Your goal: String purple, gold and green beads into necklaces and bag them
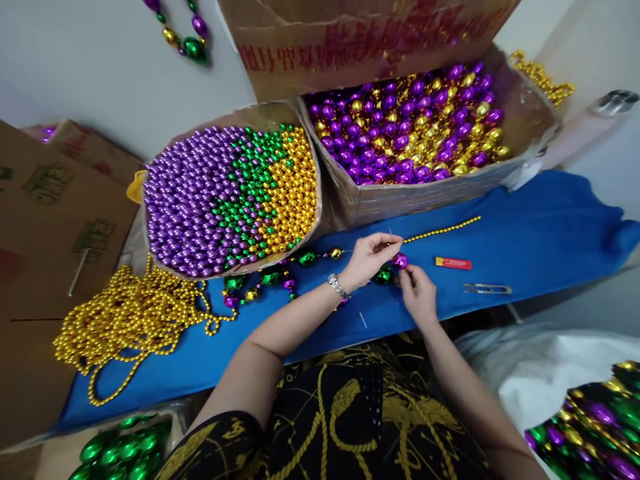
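Nearest the camera is the person's lap, covered in a black garment with gold print [345, 413], and both bare forearms reach forward from it over a blue cloth [525, 233] spread on the work surface. The left hand [367, 257], with a metal watch [339, 287] at its wrist, has its fingertips pinched together on a thin thread at the end of a gold bead string [443, 230] that runs off to the right across the cloth. The right hand [417, 293] is closed with its fingertips on a purple bead [401, 261], just beside a green bead [384, 274] and touching the left hand's fingers. A strand of large beads [273, 277] in green, gold and purple trails left from the hands along the cloth. Behind it stands a box of small beads [225, 193] sorted into purple, green and gold patches, and next to that a box of larger purple and gold beads [410, 127]. A heap of gold bead strings [125, 320] lies at the left. To the right of the hands lie a red lighter [453, 263] and, near it, small thread snips [487, 289].
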Tool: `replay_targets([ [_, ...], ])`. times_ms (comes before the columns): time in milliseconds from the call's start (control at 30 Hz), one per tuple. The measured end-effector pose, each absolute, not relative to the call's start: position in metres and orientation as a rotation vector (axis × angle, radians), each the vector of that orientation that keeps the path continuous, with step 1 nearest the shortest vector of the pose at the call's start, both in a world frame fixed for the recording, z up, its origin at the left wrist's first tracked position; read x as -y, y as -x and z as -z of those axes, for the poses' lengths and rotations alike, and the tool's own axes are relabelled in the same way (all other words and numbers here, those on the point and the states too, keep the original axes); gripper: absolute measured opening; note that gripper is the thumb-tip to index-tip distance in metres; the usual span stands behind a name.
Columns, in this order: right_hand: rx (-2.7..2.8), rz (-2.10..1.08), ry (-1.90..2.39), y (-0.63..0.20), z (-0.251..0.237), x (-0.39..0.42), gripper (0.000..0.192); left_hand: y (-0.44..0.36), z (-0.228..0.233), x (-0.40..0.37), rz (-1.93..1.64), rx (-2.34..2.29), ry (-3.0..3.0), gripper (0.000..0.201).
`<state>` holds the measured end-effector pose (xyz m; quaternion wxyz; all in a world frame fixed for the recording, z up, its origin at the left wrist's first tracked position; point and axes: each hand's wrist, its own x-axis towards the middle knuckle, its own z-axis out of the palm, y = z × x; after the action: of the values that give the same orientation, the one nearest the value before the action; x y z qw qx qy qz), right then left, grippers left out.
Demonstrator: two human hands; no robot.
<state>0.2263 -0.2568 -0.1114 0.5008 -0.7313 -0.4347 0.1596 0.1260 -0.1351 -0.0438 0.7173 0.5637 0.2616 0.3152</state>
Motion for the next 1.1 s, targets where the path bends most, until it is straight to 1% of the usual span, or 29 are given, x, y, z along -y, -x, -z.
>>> replay_targets([
  [200, 0.961, -0.523, 1.749, -0.185, 0.123, 0.238, 0.029, -0.119, 0.055, 0.125, -0.612, -0.617, -1.376, 0.042],
  [400, 0.963, -0.548, 1.762, -0.217, 0.118, 0.243, 0.033, -0.127, 0.061, 0.119, -0.595, -0.558, -1.488, 0.042],
  [500, 0.934, -0.488, 1.713, -0.241, 0.107, 0.249, 0.035, -0.137, 0.064, 0.116, -0.514, -0.502, -1.576, 0.039],
  [600, 0.922, -0.363, 1.67, -0.255, 0.092, 0.245, 0.036, -0.146, 0.064, 0.114, -0.404, -0.441, -1.72, 0.033],
  [767, 0.987, -0.209, 1.684, -0.269, 0.078, 0.225, 0.029, -0.159, 0.062, 0.112, -0.339, -0.431, -1.924, 0.028],
  [867, 0.83, -0.148, 1.667, -0.304, 0.083, 0.215, 0.035, -0.162, 0.059, 0.113, -0.283, -0.44, -1.971, 0.025],
  [967, 0.573, -0.02, 1.743, -0.364, 0.091, 0.211, 0.049, -0.163, 0.054, 0.112, -0.218, -0.44, -2.04, 0.023],
  [1033, 0.51, 0.03, 1.795, -0.406, 0.094, 0.214, 0.058, -0.161, 0.052, 0.108, -0.187, -0.437, -2.083, 0.022],
  [1100, 0.495, 0.079, 1.841, -0.44, 0.097, 0.221, 0.063, -0.157, 0.051, 0.104, -0.165, -0.434, -2.105, 0.02],
])
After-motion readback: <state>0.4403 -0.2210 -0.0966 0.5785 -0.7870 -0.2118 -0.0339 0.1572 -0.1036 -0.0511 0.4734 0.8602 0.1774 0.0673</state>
